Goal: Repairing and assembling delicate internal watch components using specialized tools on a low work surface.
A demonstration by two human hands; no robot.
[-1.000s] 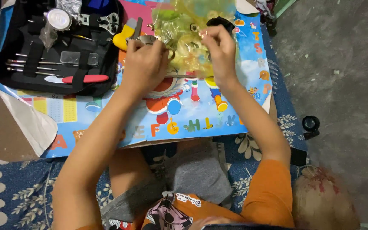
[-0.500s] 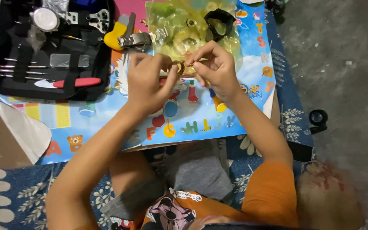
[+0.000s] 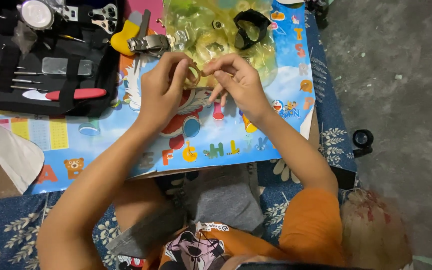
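Nearest the camera, the left hand (image 3: 160, 92) and right hand (image 3: 238, 82) meet above the middle of the colourful alphabet mat (image 3: 101, 140). Between them is a small gold ring-shaped part (image 3: 194, 75), pinched by the left thumb and fingers, while the right fingertips close on its edge; it looks like a watch bezel, though it is too small to be sure. Just beyond the hands, toward the mat's far edge, lies a clear yellowish plastic bag (image 3: 216, 30) holding small round parts and a black watch strap (image 3: 251, 27). A metal watch bracelet (image 3: 148, 44) rests just left of the bag. At the far left corner, an open black tool case (image 3: 46, 102) holds slim drivers, a red-handled tool (image 3: 76, 94) and a round silver case (image 3: 36, 14).
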